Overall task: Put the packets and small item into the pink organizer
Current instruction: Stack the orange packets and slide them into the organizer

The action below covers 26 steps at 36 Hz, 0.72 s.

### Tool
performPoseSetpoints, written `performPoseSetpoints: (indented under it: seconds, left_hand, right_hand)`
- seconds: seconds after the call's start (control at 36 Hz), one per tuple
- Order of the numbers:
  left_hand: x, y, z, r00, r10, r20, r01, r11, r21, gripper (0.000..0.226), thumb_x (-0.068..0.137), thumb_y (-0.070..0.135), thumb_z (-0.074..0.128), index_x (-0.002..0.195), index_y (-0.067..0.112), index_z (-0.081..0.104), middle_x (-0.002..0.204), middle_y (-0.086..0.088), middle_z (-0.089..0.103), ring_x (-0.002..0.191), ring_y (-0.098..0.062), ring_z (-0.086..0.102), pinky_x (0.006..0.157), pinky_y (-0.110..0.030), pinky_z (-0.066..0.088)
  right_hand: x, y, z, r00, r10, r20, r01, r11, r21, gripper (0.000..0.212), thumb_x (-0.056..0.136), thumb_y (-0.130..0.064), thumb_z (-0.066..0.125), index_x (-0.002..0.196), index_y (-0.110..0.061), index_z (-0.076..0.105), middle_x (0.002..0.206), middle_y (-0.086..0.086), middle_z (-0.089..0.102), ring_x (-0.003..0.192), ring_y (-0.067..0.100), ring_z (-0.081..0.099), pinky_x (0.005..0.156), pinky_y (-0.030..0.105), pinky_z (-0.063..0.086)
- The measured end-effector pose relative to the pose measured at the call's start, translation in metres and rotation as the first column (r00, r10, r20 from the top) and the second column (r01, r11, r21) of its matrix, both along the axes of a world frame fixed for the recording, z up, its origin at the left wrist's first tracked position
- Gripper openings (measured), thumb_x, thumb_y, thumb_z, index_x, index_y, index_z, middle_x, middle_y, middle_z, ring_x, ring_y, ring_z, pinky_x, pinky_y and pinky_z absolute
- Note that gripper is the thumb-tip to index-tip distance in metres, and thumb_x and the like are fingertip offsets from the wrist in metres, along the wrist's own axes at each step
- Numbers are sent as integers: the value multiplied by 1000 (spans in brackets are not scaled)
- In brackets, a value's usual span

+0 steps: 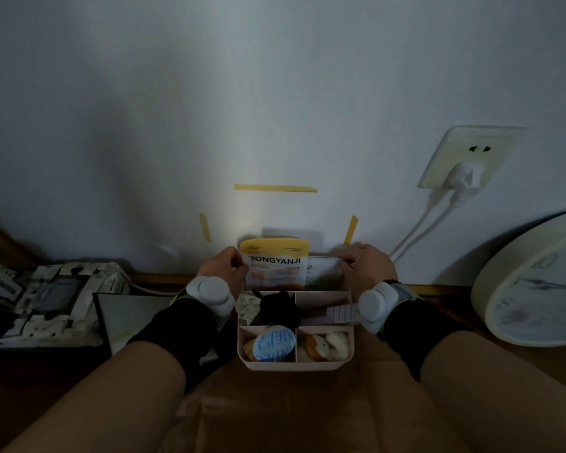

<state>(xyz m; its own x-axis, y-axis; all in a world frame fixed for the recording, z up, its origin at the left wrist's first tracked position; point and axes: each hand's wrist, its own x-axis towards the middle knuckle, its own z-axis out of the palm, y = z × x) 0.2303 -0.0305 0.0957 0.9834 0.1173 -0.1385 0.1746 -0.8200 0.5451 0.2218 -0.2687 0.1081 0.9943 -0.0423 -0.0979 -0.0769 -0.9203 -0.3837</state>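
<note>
The pink organizer (pixel 294 365) stands on the wooden surface between my forearms, split into several compartments. A yellow and white packet (pixel 275 264) labelled TONGYANJI stands upright at its far side, pinched on its left edge by my left hand (pixel 221 264). Behind it to the right is a white packet with green print (pixel 324 273), held at its right edge by my right hand (pixel 365 264). A round blue-lidded item (pixel 274 346) lies in the near left compartment, and small white and orange items (pixel 325 346) in the near right one. A black item (pixel 280 307) fills the middle left.
A round wall clock (pixel 536 286) leans at the right. A wall socket (pixel 468 158) with white cables sits above it. At the left lie a patterned black and white bundle (pixel 46 299) and a framed panel (pixel 128 315). Yellow tape strips (pixel 275 188) mark the wall.
</note>
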Motion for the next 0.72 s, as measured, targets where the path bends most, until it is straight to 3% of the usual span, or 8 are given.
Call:
performPoseSetpoints:
  seconds: [0.22,0.39,0.72]
  left_hand:
    - [1,-1,0,1000,5,-1,-5,1000,1,14,89,20,56,82,17,45,107,-15,68,99,-33,62,72,-26,37]
    - [-1,-4,1,998,64,6,-64,998,-26,17,89,17,56,102,6,56,108,-17,67,100,-34,62,75,-28,42]
    - [1,-3,3,998,64,-24,-65,997,-50,17,88,19,56,100,7,57,106,-18,67,96,-34,63,70,-26,39]
  right_hand:
    - [-1,1,2,1000,-7,2,7,1000,2,31,92,-19,47,119,-18,63,126,10,60,120,27,51,101,32,41]
    - [-2,0,1,999,-23,-23,23,1000,-9,33,91,-17,46,121,-20,61,124,10,63,114,30,56,94,34,45]
    - [-1,-2,4,998,-36,-59,35,999,-19,34,90,-17,47,121,-21,61,123,12,64,113,31,58,94,35,48]
